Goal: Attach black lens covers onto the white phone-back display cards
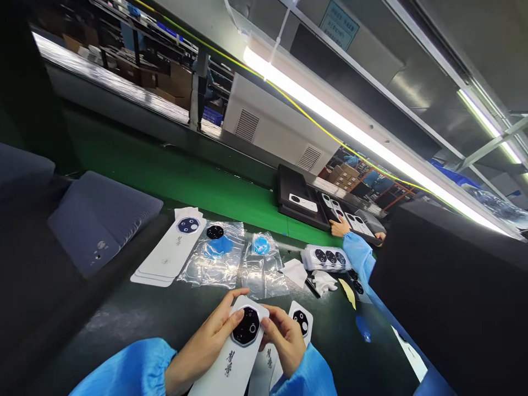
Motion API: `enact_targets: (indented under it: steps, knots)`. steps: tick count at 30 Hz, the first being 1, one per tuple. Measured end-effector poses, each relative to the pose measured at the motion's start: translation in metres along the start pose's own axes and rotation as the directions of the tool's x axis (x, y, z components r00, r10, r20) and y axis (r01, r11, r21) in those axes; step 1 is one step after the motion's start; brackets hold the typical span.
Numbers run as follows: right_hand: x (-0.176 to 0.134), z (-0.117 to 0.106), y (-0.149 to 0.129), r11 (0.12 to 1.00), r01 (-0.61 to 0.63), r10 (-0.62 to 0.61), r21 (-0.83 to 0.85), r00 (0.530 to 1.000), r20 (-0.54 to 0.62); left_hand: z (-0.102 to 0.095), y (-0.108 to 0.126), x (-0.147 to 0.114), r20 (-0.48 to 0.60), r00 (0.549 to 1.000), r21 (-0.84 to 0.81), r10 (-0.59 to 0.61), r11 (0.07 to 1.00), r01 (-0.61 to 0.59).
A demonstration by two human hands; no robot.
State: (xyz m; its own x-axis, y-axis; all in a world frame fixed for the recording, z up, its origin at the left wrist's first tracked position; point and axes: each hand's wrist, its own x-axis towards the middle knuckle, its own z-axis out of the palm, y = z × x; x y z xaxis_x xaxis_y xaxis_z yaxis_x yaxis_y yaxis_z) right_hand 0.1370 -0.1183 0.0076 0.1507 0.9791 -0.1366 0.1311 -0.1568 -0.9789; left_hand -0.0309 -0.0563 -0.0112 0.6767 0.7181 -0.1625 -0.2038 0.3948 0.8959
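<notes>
A white phone back cover with a round black camera plate and dark lettering is held tilted before me. My left hand is closed around its left edge, the thumb resting on the camera plate. On the right edge, beside the plate, my right hand grips with thumb and fingers. Partly hidden below the right hand lie more white covers, one with a camera cutout. Beyond the hands are clear plastic bags with a blue disc and a black camera plate.
White covers are stacked at left, near dark blue sheets. A pack of black camera plates, crumpled white tissue and a yellow strip lie to the right. Another person's hand reaches to black trays.
</notes>
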Motion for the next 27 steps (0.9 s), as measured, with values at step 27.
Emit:
enact_targets:
  steps: [27]
  knots:
    - [0.001, 0.022, -0.01, 0.985, -0.089, 0.096, 0.144, 0.995, -0.04, -0.003, 0.002, -0.003, 0.063, 0.997, 0.001, -0.053, 0.999, 0.053]
